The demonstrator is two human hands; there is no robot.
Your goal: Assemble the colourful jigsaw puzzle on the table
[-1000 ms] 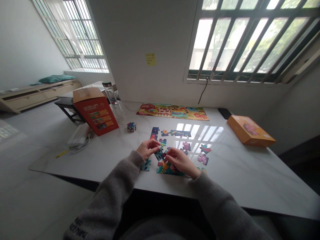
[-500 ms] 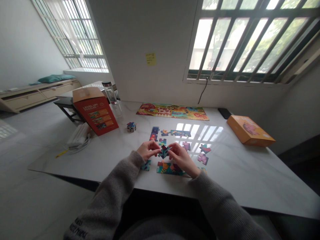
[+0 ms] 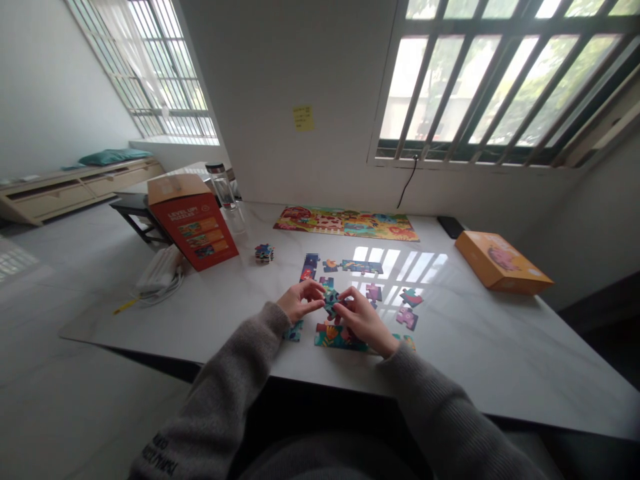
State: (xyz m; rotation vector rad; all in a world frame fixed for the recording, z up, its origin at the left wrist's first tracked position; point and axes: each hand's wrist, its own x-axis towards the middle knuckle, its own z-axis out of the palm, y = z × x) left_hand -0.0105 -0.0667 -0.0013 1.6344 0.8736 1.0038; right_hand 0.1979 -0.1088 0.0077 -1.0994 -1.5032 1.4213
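Note:
A teal jigsaw puzzle piece (image 3: 331, 302) is held up between my two hands, just over the white table. My left hand (image 3: 303, 300) pinches its left side, and my right hand (image 3: 361, 317) grips it from the right. Below the hands lies a joined strip of puzzle pieces (image 3: 340, 337) with coral-like shapes, partly under my right hand. Dark blue joined pieces (image 3: 309, 267) and a blue strip (image 3: 363, 267) lie beyond. Loose purple pieces (image 3: 407, 319) and a teal-and-red piece (image 3: 411, 297) sit to the right. A teal piece (image 3: 294, 331) shows beside my left wrist.
A stack of puzzle pieces (image 3: 264, 253) stands left of centre, near a red puzzle box (image 3: 200, 227). At the back lies an assembled puzzle (image 3: 345, 223). An orange box (image 3: 503, 261), a black phone (image 3: 450, 227), a glass bottle (image 3: 221, 187) and a white power strip (image 3: 159, 270) also rest around.
The held piece has been turned between my fingers. My right fingers have shifted lower on it. The whole view has drifted slightly.

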